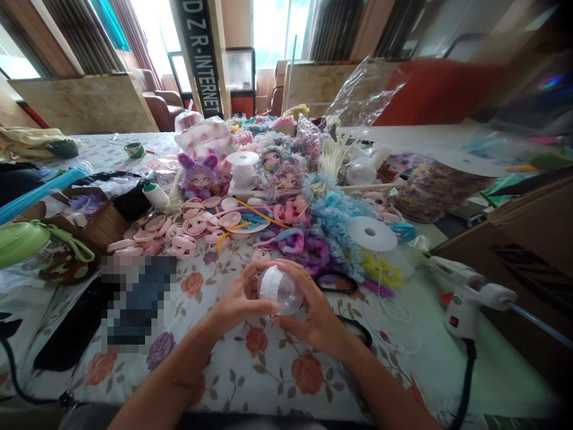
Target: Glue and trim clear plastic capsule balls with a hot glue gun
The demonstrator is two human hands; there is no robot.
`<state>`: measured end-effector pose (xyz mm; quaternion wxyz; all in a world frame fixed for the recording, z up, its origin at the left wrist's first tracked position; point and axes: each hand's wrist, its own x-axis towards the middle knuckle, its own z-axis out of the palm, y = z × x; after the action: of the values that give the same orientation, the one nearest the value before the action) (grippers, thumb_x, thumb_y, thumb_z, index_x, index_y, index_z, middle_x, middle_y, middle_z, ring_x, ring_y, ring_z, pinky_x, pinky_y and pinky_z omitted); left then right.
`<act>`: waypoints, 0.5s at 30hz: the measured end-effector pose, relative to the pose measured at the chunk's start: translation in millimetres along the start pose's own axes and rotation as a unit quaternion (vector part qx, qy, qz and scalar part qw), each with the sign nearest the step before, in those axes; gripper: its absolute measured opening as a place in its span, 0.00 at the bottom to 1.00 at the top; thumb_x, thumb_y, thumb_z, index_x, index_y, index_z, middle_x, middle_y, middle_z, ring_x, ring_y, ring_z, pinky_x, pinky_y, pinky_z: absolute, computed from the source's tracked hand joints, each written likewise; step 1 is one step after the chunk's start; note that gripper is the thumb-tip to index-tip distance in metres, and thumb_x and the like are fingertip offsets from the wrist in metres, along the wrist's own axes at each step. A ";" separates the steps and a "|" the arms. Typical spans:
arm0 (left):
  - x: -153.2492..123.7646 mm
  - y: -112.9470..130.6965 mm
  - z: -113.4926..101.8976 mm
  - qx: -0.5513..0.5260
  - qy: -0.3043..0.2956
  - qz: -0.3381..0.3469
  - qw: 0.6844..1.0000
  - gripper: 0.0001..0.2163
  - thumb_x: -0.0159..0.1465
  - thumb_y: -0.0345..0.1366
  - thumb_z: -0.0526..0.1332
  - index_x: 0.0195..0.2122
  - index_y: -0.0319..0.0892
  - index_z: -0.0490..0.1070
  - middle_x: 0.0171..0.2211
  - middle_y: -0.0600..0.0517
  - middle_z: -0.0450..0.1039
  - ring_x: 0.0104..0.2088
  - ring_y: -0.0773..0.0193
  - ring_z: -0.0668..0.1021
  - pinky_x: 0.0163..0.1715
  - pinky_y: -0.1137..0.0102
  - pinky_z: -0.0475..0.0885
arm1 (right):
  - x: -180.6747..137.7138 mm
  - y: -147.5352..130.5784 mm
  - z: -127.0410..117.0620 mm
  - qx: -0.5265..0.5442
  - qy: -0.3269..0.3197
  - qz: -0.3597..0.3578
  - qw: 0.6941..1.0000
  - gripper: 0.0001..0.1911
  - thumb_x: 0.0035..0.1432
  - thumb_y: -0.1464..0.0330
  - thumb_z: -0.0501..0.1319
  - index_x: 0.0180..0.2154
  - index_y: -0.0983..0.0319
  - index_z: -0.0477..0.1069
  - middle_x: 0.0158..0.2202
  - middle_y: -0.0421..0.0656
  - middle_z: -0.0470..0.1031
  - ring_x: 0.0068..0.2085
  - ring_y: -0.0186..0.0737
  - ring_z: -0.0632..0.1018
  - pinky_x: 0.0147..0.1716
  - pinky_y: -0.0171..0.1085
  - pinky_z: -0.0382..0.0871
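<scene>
Between my two hands is a clear plastic ball (290,294) with a white band or lace trim (271,283) on its left side. My left hand (239,298) wraps the ball's left side, thumb across its front. On the right side, the fingers and thumb of my right hand (320,310) curve round it. Just beyond the hands lie a pink doll face piece (262,255) and purple fluffy strips (308,251). Dark-handled scissors (338,282) lie by my right hand, partly covered by it.
Pink doll face pieces (182,246) and finished dolls (197,174) pile up ahead. A white ribbon spool (372,233) and blue lace (333,215) are right of centre. A glue gun (461,298) with a black cord stands beside a cardboard box (514,263). A black phone-like object (74,328) lies left.
</scene>
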<state>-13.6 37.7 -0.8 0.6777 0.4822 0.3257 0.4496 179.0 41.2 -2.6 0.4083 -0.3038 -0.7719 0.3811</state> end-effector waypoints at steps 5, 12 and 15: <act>-2.4 2.5 1.2 0.005 0.015 -0.015 1.000 0.24 0.51 0.34 0.74 0.48 0.48 0.71 0.46 0.51 0.71 0.38 0.64 0.75 0.37 0.72 0.70 | -0.2 3.1 -0.6 0.019 -0.017 0.001 1.000 0.37 0.55 0.61 0.68 0.63 0.52 0.56 0.64 0.48 0.58 0.65 0.52 0.61 0.63 0.48 0.59; 1.4 -1.5 0.5 0.020 0.015 0.004 1.000 0.30 0.50 0.43 0.74 0.55 0.49 0.70 0.50 0.47 0.70 0.44 0.55 0.76 0.43 0.67 0.71 | -0.9 0.2 -0.8 0.045 0.007 0.074 0.996 0.39 0.53 0.60 0.70 0.62 0.54 0.57 0.62 0.48 0.62 0.59 0.53 0.70 0.58 0.45 0.66; 2.6 -2.6 -0.3 0.033 0.021 0.021 0.999 0.29 0.52 0.49 0.71 0.55 0.48 0.71 0.52 0.46 0.71 0.48 0.51 0.75 0.45 0.66 0.71 | -0.6 0.3 1.3 0.040 0.016 0.079 0.996 0.39 0.52 0.60 0.71 0.62 0.54 0.58 0.62 0.48 0.62 0.58 0.53 0.70 0.57 0.46 0.68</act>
<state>-12.1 39.8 -3.4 0.6449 0.5018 0.3443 0.4623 178.3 40.4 -3.6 0.4006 -0.3532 -0.7232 0.4379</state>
